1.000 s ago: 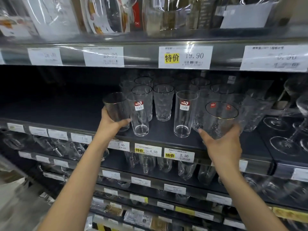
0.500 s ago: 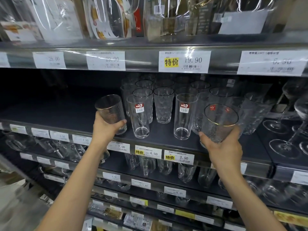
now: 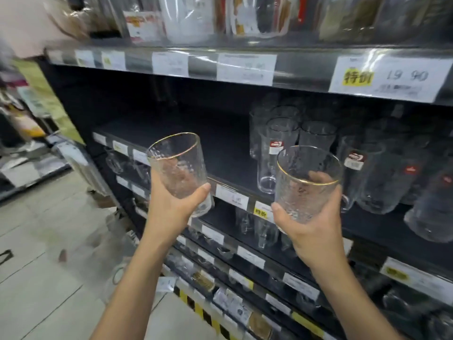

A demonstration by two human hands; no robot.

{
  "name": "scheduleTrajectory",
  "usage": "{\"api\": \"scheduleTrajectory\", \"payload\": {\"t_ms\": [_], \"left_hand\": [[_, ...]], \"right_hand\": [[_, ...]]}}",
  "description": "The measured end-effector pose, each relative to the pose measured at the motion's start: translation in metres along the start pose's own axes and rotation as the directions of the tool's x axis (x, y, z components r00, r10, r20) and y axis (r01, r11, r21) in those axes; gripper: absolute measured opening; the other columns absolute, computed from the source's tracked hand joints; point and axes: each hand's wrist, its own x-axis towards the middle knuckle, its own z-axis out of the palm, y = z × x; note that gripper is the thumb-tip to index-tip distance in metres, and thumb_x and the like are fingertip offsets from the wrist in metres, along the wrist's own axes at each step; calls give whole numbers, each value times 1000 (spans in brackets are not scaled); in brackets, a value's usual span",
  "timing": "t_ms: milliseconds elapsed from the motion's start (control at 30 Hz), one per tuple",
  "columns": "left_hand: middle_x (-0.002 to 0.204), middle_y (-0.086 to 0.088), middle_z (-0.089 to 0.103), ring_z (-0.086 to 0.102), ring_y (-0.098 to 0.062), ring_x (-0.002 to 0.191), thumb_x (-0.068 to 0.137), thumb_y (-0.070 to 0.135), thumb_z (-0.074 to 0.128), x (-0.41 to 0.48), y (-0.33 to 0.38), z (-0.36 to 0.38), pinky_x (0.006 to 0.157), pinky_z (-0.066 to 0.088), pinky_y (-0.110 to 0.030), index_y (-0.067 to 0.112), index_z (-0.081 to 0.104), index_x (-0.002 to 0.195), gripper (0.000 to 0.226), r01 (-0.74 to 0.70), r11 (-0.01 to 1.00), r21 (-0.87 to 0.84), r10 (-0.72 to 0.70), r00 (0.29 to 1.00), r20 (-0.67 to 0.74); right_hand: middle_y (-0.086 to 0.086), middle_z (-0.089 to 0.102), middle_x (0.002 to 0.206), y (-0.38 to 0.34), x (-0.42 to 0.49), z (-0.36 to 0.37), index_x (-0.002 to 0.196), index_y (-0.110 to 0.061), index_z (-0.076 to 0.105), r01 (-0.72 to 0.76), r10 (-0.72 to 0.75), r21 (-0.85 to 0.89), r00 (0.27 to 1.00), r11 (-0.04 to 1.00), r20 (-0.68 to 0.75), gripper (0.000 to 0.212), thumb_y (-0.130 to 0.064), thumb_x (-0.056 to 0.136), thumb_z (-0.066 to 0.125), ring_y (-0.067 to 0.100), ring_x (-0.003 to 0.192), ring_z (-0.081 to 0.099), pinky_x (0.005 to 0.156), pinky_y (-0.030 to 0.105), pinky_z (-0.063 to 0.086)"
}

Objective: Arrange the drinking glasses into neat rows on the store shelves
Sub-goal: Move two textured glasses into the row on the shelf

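In front of the dark middle shelf, clear of its surface, the left hand grips a tilted gold-rimmed glass round its lower half, with the thumb across the front. The right hand holds a second gold-rimmed glass; its fingers show through the wall and its base is hidden by the palm. Clear tumblers stand blurred on the shelf at right, the farthest cut off. Most price tags are unreadable.
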Motion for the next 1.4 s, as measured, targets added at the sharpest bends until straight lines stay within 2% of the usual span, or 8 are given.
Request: {"api": "scheduleTrajectory", "payload": {"t_ms": [133,233,467,667,833,1000,1200,1400], "left_hand": [[120,13,63,63,2,108,71,23,87,-17,-15,-42,89,51,-16,36,45,129,73,7,1000,11,-6,998,-66],[119,6,67,66,-8,109,70,32,89,-19,-28,-81,95,53,-33,24,48,131,74,30,999,30,-27,995,-99],[122,1,67,65,-13,113,64,50,80,16,-57,-158,104,48,-44,19,46,135,85,27,996,86,-14,989,-148],[114,22,65,62,1,110,70,36,84,65,-90,-198,91,47,-15,34,44,125,68,37,997,73,-31,996,-90],[116,9,64,64,-7,110,65,48,80,112,-119,-218,93,50,-27,32,43,122,70,56,996,65,-55,998,-15],[115,11,64,64,-5,108,71,33,84,162,-144,-228,92,51,-27,35,44,120,63,51,997,55,-53,998,33],[118,11,64,63,-5,110,71,46,81,246,-171,-236,95,51,-31,30,44,126,69,9,998,65,-15,996,89],[109,31,61,62,8,103,78,34,80,335,-184,-234,82,47,-9,34,42,123,58,-7,999,53,-6,972,235]], "right_hand": [[-18,56,106,1,-8,53,119,-33,39,-41,29,63,985,997,171,70,-14,70,85,-11,94,57,73,3,44],[-15,56,108,-2,-13,98,122,-29,40,-55,22,114,963,992,267,70,-10,72,85,-10,95,58,74,4,44],[-23,59,116,-6,-13,197,118,-55,39,-54,-6,147,923,988,385,76,-25,69,88,-3,106,59,79,11,48],[-18,60,112,-5,-7,270,119,-46,40,-91,39,132,934,987,354,73,-20,70,88,-6,101,60,76,10,48],[-21,63,109,-3,7,316,113,-50,41,-129,94,90,944,988,316,67,-24,70,86,-8,99,61,76,12,46],[-20,63,110,-1,34,358,118,-45,42,-159,133,65,947,985,291,67,-27,71,86,-9,96,61,77,17,46],[-33,62,98,12,84,423,113,-40,45,-129,111,76,972,989,205,62,-18,72,85,-10,90,62,67,4,47],[-17,68,102,26,142,485,119,-35,49,-160,150,84,982,984,115,59,-21,74,85,-6,89,65,70,12,49]]}}
